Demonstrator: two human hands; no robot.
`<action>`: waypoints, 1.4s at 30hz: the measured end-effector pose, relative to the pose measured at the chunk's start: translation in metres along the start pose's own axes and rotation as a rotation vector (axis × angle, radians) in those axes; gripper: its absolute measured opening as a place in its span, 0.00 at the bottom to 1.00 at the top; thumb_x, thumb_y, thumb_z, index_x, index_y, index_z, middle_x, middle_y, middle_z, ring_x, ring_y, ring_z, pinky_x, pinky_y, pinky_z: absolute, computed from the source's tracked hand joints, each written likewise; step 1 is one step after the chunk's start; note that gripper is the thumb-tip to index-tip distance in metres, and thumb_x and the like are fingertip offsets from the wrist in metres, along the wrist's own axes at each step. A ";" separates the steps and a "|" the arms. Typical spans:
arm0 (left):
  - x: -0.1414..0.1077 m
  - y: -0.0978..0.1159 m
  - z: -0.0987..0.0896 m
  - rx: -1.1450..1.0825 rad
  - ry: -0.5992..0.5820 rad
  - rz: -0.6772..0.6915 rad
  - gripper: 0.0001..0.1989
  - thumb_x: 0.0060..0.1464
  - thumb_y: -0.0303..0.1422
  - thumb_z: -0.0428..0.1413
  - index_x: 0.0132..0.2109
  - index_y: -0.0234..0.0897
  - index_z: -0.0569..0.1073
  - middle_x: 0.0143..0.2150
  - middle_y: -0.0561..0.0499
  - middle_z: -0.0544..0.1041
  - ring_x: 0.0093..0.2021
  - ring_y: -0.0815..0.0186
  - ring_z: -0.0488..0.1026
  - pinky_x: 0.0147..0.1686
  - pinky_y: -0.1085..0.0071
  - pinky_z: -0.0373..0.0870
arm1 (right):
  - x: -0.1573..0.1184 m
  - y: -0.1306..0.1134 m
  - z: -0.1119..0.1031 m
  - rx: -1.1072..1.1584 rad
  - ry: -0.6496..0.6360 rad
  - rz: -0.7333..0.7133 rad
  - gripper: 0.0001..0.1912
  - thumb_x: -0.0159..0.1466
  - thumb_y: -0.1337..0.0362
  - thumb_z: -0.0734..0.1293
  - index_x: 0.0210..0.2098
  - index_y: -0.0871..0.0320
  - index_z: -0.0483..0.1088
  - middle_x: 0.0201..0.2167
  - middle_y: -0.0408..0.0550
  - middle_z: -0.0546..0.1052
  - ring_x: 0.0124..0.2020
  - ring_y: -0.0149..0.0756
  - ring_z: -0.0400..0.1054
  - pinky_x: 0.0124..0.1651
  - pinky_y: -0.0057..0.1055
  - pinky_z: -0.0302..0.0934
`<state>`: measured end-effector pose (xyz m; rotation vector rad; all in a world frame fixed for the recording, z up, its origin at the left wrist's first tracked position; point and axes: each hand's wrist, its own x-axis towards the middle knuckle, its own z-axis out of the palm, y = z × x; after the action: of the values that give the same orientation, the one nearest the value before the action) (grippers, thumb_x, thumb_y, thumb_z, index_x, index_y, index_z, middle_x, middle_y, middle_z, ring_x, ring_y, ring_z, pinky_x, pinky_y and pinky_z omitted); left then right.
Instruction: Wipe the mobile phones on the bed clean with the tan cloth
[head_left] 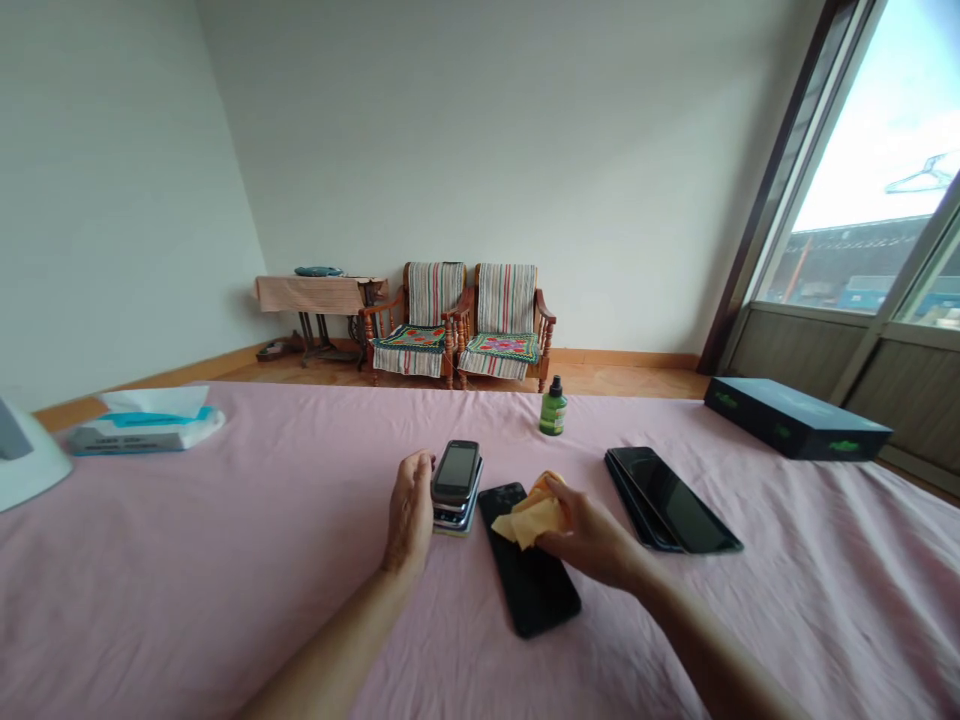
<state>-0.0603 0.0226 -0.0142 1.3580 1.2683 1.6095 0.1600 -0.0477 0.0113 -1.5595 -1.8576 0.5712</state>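
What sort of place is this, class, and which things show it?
Probably a room in a home: two striped armchairs, a draped table and a tissue pack suggest it.

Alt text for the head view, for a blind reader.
A right hand holds a crumpled yellow cloth over a rectangular black device on pink fabric. The left hand is beside a stack of silver-edged phones; beyond stands a black-topped green bottle.

Left grip edgewise, right grip pinched
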 end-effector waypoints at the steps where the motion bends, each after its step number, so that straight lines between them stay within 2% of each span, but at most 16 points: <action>1: 0.000 -0.001 0.001 -0.025 -0.040 -0.039 0.26 0.56 0.53 0.47 0.46 0.35 0.71 0.41 0.46 0.77 0.43 0.56 0.74 0.41 0.63 0.70 | -0.008 -0.001 -0.003 0.042 -0.066 -0.053 0.27 0.51 0.68 0.67 0.52 0.59 0.66 0.43 0.51 0.78 0.41 0.40 0.73 0.41 0.31 0.65; 4: -0.001 -0.002 0.006 -0.111 -0.144 -0.133 0.30 0.55 0.55 0.46 0.49 0.33 0.72 0.38 0.46 0.79 0.37 0.57 0.77 0.36 0.65 0.72 | -0.028 -0.002 -0.009 0.041 -0.222 -0.099 0.46 0.46 0.68 0.70 0.64 0.58 0.53 0.62 0.57 0.62 0.61 0.47 0.58 0.59 0.42 0.55; 6: -0.001 -0.004 0.008 -0.163 -0.184 -0.171 0.31 0.55 0.56 0.46 0.50 0.33 0.72 0.39 0.45 0.80 0.38 0.57 0.78 0.36 0.65 0.72 | -0.038 -0.001 -0.008 0.022 -0.308 -0.086 0.50 0.46 0.68 0.71 0.66 0.58 0.50 0.66 0.58 0.54 0.65 0.48 0.48 0.64 0.46 0.47; 8: 0.000 -0.006 0.009 -0.197 -0.203 -0.194 0.32 0.55 0.56 0.46 0.50 0.33 0.72 0.41 0.44 0.80 0.41 0.57 0.78 0.38 0.66 0.72 | -0.045 -0.001 -0.002 -0.009 -0.317 -0.075 0.49 0.48 0.68 0.70 0.66 0.59 0.48 0.66 0.59 0.52 0.67 0.48 0.44 0.65 0.47 0.44; 13: 0.001 -0.009 0.008 -0.213 -0.234 -0.207 0.31 0.53 0.56 0.49 0.48 0.32 0.74 0.42 0.44 0.80 0.43 0.56 0.77 0.41 0.65 0.71 | -0.044 -0.005 0.016 -0.128 -0.186 -0.074 0.43 0.50 0.70 0.68 0.64 0.61 0.54 0.63 0.60 0.59 0.63 0.51 0.53 0.63 0.48 0.50; 18: -0.001 -0.007 0.007 -0.172 -0.233 -0.168 0.30 0.55 0.54 0.49 0.49 0.32 0.73 0.41 0.44 0.80 0.43 0.55 0.76 0.42 0.64 0.70 | -0.025 -0.013 0.027 -0.202 -0.077 -0.079 0.37 0.52 0.68 0.69 0.60 0.65 0.60 0.54 0.62 0.70 0.53 0.52 0.64 0.54 0.44 0.60; 21: -0.002 -0.005 0.008 -0.131 -0.217 -0.123 0.28 0.56 0.53 0.49 0.48 0.33 0.73 0.41 0.45 0.79 0.44 0.55 0.75 0.43 0.64 0.70 | -0.015 -0.011 0.033 -0.167 -0.047 -0.143 0.36 0.51 0.68 0.69 0.59 0.63 0.61 0.52 0.59 0.72 0.52 0.50 0.64 0.53 0.41 0.60; 24: -0.002 -0.002 0.009 -0.079 -0.207 -0.072 0.26 0.56 0.52 0.48 0.45 0.33 0.74 0.41 0.45 0.79 0.43 0.55 0.75 0.43 0.63 0.70 | -0.010 -0.004 0.037 -0.106 -0.048 -0.218 0.37 0.50 0.67 0.70 0.60 0.60 0.62 0.54 0.57 0.70 0.55 0.50 0.62 0.57 0.44 0.56; 27: -0.004 0.005 0.005 -0.017 -0.123 -0.002 0.25 0.57 0.50 0.49 0.49 0.33 0.71 0.50 0.41 0.75 0.50 0.53 0.71 0.51 0.58 0.65 | -0.011 0.002 0.031 0.034 -0.011 -0.247 0.28 0.55 0.62 0.69 0.55 0.56 0.67 0.55 0.54 0.70 0.56 0.48 0.62 0.58 0.44 0.56; 30: -0.016 0.020 -0.001 0.040 -0.019 0.217 0.27 0.55 0.45 0.53 0.58 0.38 0.63 0.61 0.43 0.62 0.61 0.55 0.59 0.60 0.57 0.53 | -0.016 -0.004 0.019 0.247 0.058 -0.195 0.22 0.62 0.54 0.65 0.52 0.56 0.70 0.53 0.55 0.71 0.54 0.47 0.64 0.55 0.43 0.60; 32: -0.030 0.030 -0.003 0.162 -0.110 0.618 0.25 0.58 0.39 0.52 0.60 0.38 0.61 0.59 0.41 0.64 0.59 0.54 0.61 0.58 0.55 0.57 | -0.022 -0.011 0.011 0.361 0.056 -0.155 0.23 0.64 0.50 0.62 0.53 0.55 0.70 0.53 0.55 0.71 0.54 0.46 0.65 0.55 0.43 0.61; 33: -0.038 0.034 -0.002 0.194 -0.203 0.752 0.24 0.59 0.38 0.51 0.61 0.38 0.60 0.57 0.40 0.65 0.58 0.54 0.62 0.57 0.55 0.60 | -0.025 -0.016 0.008 0.399 0.042 -0.146 0.24 0.64 0.49 0.61 0.53 0.55 0.70 0.53 0.55 0.71 0.54 0.47 0.65 0.55 0.44 0.61; 34: -0.046 0.037 0.000 0.226 -0.307 0.810 0.27 0.59 0.40 0.52 0.62 0.38 0.57 0.58 0.39 0.63 0.58 0.53 0.62 0.56 0.55 0.61 | -0.028 -0.019 0.007 0.422 0.024 -0.144 0.24 0.64 0.48 0.60 0.54 0.54 0.69 0.54 0.55 0.71 0.55 0.47 0.65 0.55 0.45 0.61; 35: -0.052 0.039 0.003 0.263 -0.379 0.811 0.32 0.57 0.42 0.54 0.64 0.36 0.54 0.59 0.37 0.62 0.59 0.51 0.60 0.56 0.54 0.62 | -0.031 -0.022 0.006 0.434 0.015 -0.145 0.25 0.64 0.47 0.60 0.54 0.53 0.69 0.55 0.54 0.70 0.56 0.48 0.64 0.56 0.46 0.60; 38: -0.065 0.040 0.013 0.359 -0.451 0.783 0.41 0.53 0.44 0.59 0.66 0.37 0.48 0.62 0.36 0.59 0.62 0.49 0.56 0.59 0.52 0.59 | -0.038 -0.024 0.007 0.439 0.008 -0.155 0.25 0.66 0.47 0.57 0.56 0.51 0.67 0.57 0.52 0.69 0.59 0.48 0.60 0.59 0.49 0.55; 42: -0.064 0.038 0.018 0.344 -0.565 0.734 0.36 0.55 0.40 0.59 0.65 0.40 0.51 0.58 0.39 0.65 0.59 0.53 0.63 0.56 0.56 0.64 | -0.048 -0.020 0.009 0.406 -0.002 -0.189 0.26 0.67 0.47 0.55 0.59 0.50 0.64 0.57 0.52 0.69 0.58 0.48 0.61 0.58 0.50 0.56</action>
<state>-0.0247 -0.0435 0.0016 2.4850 0.7456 1.2828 0.1439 -0.0976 0.0090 -1.1065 -1.7336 0.8030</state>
